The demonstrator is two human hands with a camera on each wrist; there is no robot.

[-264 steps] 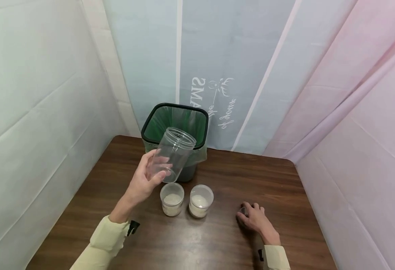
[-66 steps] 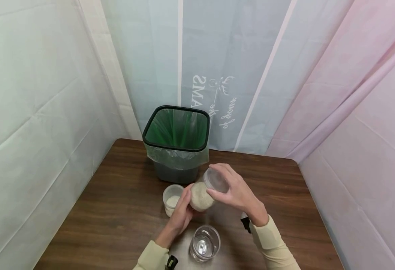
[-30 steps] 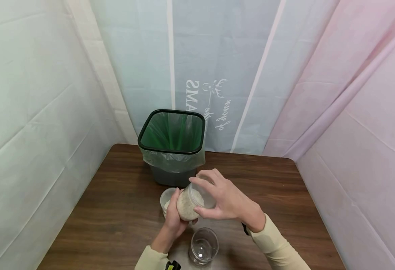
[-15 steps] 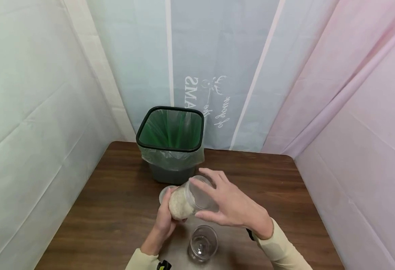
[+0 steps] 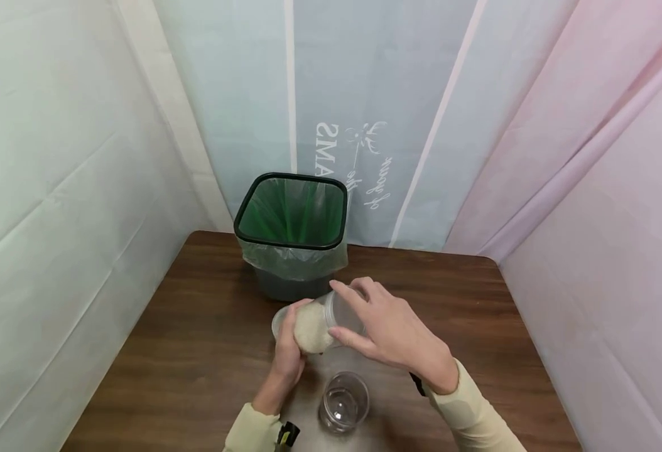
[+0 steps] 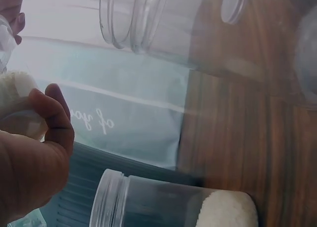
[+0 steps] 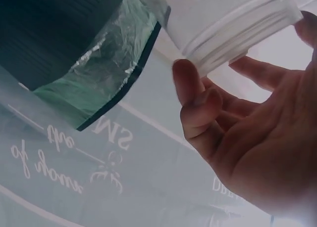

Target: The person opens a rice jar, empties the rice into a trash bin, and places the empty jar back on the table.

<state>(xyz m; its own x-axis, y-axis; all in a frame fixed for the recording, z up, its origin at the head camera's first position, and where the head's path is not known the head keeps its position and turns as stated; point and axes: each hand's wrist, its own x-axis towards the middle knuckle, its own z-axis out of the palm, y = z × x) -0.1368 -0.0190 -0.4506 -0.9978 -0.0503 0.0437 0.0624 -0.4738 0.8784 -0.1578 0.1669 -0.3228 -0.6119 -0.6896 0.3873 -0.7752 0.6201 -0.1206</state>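
Observation:
My left hand (image 5: 288, 358) grips the lower part of a clear plastic jar (image 5: 311, 329), which holds white grains that look like rice. The jar is tilted above the table, its grain-filled base toward the left. At its other end my right hand (image 5: 396, 326) curls its fingers and thumb around the ridged rim (image 7: 242, 31). Whether a lid sits there I cannot tell. Partly hidden behind my left hand stands a second jar (image 6: 158, 202) with grains at its bottom. Nearer me stands an empty clear jar (image 5: 345, 402).
A dark bin with a black rim (image 5: 291, 243) and a clear liner stands behind the jars. The brown wooden table (image 5: 195, 351) is bordered by light curtains (image 5: 365, 75). A small clear disc (image 6: 233, 5) lies on the table in the left wrist view.
My left hand has let go of the empty jar, now standing near me, and has taken up a grain jar. My right hand left the tabletop for its rim; lately both hands shifted slightly.

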